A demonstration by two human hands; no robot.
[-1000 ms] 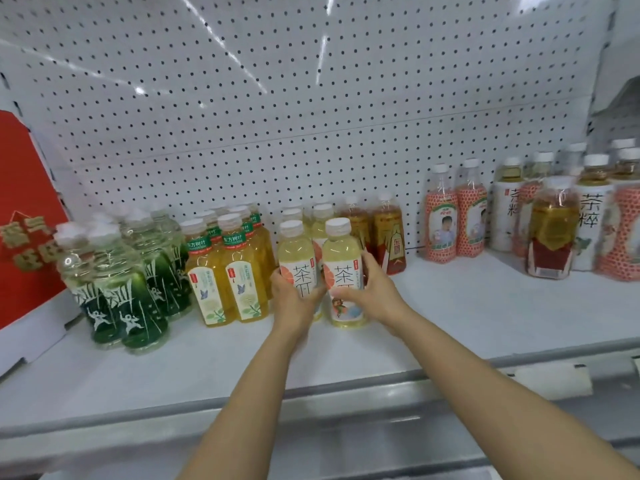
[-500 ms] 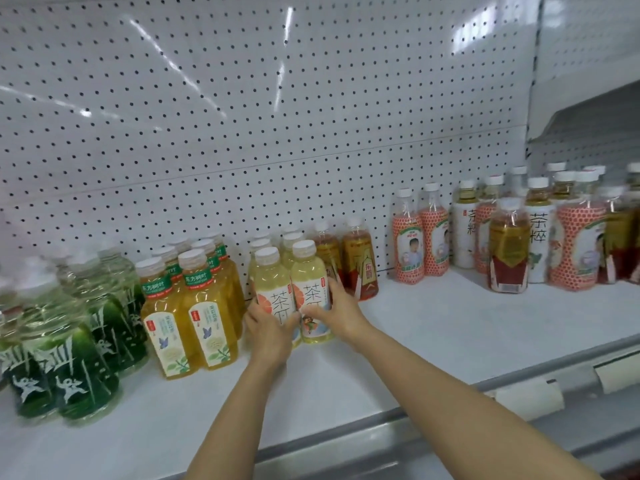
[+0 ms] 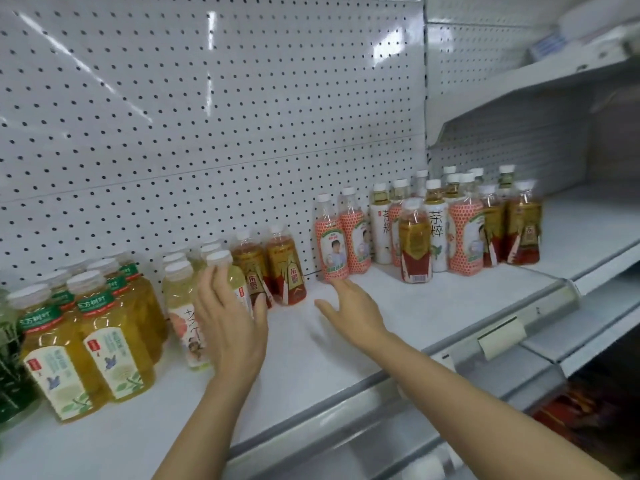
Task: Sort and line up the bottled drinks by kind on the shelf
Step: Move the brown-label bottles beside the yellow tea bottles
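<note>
Left hand, fingers straight, rests flat against pale-yellow plastic tea bottles standing in their row on the white metal shelf. Right hand reaches, spread and empty, toward unsorted red-patterned bottles (likely next).

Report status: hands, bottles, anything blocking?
Left hand open, flat against pale tea bottles. Right hand open, empty, over bare shelf. Mixed cluster at right unsorted. Nothing blocking.
</note>
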